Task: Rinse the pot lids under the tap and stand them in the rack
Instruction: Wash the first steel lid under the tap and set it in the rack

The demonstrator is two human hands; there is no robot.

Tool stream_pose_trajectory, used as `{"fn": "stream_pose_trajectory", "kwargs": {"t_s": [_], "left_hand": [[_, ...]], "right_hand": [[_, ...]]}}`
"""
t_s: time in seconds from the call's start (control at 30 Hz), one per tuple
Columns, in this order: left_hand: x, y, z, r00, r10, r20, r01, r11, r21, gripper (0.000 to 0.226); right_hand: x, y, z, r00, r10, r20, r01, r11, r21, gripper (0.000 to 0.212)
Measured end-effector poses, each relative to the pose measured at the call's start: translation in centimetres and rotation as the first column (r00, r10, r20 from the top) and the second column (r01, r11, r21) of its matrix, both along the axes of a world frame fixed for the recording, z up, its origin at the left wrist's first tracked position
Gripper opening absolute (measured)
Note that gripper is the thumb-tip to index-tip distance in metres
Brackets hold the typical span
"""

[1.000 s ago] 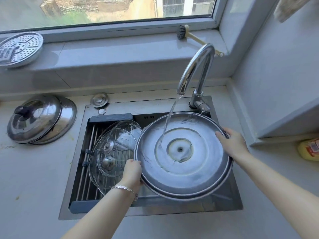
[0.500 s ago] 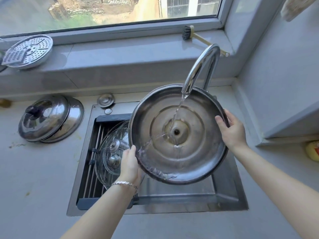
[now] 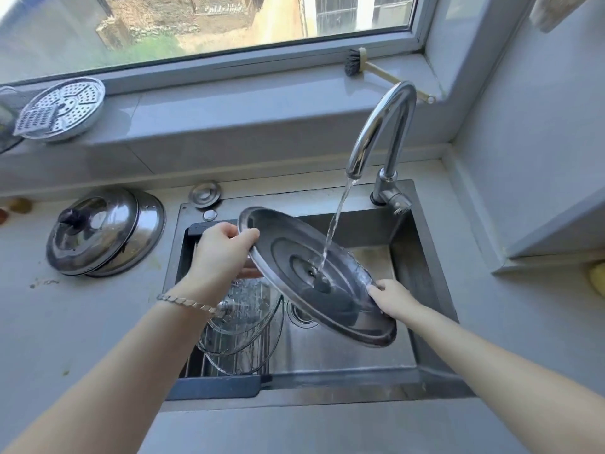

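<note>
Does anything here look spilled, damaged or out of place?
Nothing damaged. Only small brownish specks soil the grey counter before the stacked steel lids, left of the steel sink.

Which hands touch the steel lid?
Touching, both: head view shows left hand gripping the steel lid at its upper rim, right hand at its lower rim.

Both bare forearms reach forward from the lower corners and come towards each other. The left hand [image 3: 222, 253] is the higher one, with its back turned to the camera; its thumb lies on the upper rim of the steel lid [image 3: 281, 247] and its fingers curl under it. A bracelet [image 3: 188, 302] sits on the left wrist. The right hand [image 3: 391, 298] is lower and grips the lid's lower edge.
</note>
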State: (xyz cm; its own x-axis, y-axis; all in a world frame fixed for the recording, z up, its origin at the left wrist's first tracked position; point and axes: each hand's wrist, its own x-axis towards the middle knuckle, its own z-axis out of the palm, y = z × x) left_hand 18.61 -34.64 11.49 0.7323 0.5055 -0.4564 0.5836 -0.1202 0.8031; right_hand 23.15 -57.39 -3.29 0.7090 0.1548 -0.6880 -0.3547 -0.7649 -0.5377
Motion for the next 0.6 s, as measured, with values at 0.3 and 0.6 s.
{"fn": "stream_pose_trajectory", "kwargs": {"t_s": [0.3,0.6], "left_hand": [[2.3,-5.7,-0.1,0.98,-0.123,-0.157,0.074,0.956,-0.285,0.011],[2.0,-6.3,-3.8,0.979,-0.135,-0.151,0.082,0.946,-0.314,0.028]], "right_hand": [[-1.5,0.6,11.4,0.873,0.445,0.2,-0.484,0.838,0.252,0.041],[1.6,-3.8,11.7,0.791,-0.349,0.502,0.18,0.918,0.354,0.006]]}}
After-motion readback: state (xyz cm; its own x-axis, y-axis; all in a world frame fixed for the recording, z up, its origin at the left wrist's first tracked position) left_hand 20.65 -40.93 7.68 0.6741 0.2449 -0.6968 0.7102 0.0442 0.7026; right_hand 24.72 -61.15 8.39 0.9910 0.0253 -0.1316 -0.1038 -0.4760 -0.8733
